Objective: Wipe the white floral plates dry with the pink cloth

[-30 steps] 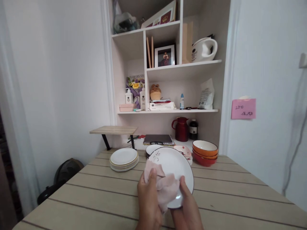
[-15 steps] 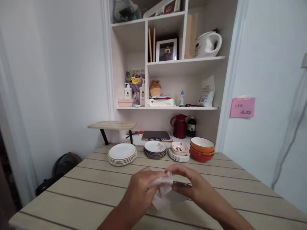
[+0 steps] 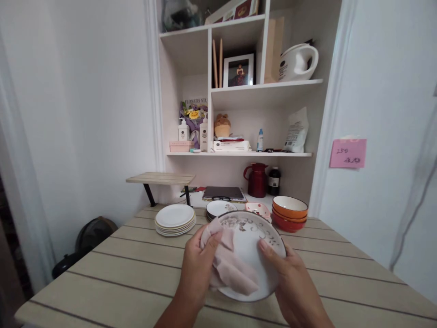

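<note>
A white plate (image 3: 251,246) with a dark rim and a brown floral pattern is held up over the table, its face tilted toward me. My right hand (image 3: 290,271) grips its right edge, thumb on the face and fingers behind. At the left edge, my left hand (image 3: 201,255) is closed on a pale pink cloth (image 3: 235,269), pinching it over the rim. The cloth drapes across the lower left of the plate. Behind the plate, a stack of dark-rimmed plates (image 3: 218,208) and a pink patterned bowl (image 3: 256,209) are partly hidden.
White plates (image 3: 175,216) are stacked at left on the slatted table (image 3: 136,264). Orange and red bowls (image 3: 289,212) stand stacked at right. Further back are a small raised shelf (image 3: 160,178), a red jug (image 3: 256,180), a dark bottle (image 3: 273,181) and a filled shelf unit (image 3: 239,155).
The plate was nearly edge-on and low between my hands; now its patterned face is turned toward me. The cloth has spread from a bunch onto its left side.
</note>
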Action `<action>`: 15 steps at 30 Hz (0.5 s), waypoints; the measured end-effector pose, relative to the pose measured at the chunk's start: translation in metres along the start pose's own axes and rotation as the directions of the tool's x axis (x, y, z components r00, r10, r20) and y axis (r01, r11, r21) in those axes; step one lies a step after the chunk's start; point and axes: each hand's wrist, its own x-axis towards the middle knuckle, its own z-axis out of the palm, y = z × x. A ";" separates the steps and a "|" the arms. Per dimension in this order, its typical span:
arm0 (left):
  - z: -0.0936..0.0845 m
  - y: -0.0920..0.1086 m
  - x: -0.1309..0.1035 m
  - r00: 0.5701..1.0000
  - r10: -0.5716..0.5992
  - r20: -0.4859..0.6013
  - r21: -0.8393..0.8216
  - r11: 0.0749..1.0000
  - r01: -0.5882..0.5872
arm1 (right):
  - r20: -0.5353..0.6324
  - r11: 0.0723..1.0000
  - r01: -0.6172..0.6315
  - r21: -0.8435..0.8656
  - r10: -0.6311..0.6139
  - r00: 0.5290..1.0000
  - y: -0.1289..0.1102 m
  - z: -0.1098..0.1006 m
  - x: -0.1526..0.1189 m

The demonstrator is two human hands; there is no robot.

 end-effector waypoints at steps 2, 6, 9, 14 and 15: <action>0.008 -0.007 -0.005 0.997 -0.058 -0.045 -0.168 0.984 0.050 | -0.033 0.995 -0.003 0.098 0.007 0.999 0.006 0.005 0.000; 0.020 -0.025 -0.015 0.963 -0.213 -0.167 -0.379 0.915 0.137 | -0.077 0.965 -0.030 0.260 0.051 0.996 0.020 0.011 0.001; 0.027 -0.035 -0.018 0.953 -0.238 -0.189 -0.447 0.885 0.132 | -0.113 0.941 -0.031 0.337 0.073 0.991 0.031 0.014 0.001; 0.038 -0.043 -0.021 0.918 -0.286 -0.275 -0.478 0.869 0.127 | -0.122 0.910 -0.069 0.408 0.129 0.984 0.058 0.019 0.003; 0.038 -0.044 -0.022 0.911 -0.291 -0.291 -0.480 0.868 0.123 | -0.115 0.905 -0.085 0.416 0.146 0.983 0.065 0.019 0.003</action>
